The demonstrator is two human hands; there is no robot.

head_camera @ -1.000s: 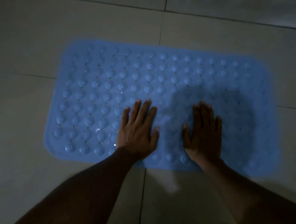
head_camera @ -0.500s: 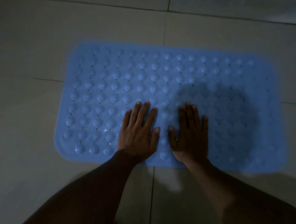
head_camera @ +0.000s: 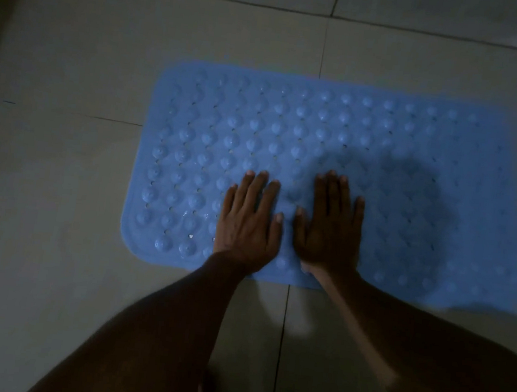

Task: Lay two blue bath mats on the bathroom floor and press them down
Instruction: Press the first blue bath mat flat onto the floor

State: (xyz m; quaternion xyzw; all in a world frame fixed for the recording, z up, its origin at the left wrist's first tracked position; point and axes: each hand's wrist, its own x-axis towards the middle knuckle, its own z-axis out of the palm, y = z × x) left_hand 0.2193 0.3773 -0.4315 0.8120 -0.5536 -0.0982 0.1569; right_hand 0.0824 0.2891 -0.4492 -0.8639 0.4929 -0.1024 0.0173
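Head view, in dim light, looks down on one blue bath mat (head_camera: pixel 385 129) lying flat on a floor (head_camera: pixel 75 48) of pale tiles. The mat is rectangular with rounded corners and covered in rows of raised round bumps (head_camera: pixel 199 202) with small holes between them. A few bright glints show near its near left corner.

Thin grout lines (head_camera: pixel 283 326) leave the mat on each side, one running from its near edge back between the forearms. A dark rounded shadow (head_camera: pixel 409 205) lies on the mat's right half.

The left hand (head_camera: pixel 248 223) and right hand (head_camera: pixel 330 229) lie palm down on the mat, side by side at the middle of its near edge. Both hands are opened out flat, fingers straight and slightly spread, pointing toward the mat's far edge, gripping nothing. The thumbs point toward each other with a narrow gap between them. Both wrists sit at the mat's near edge.
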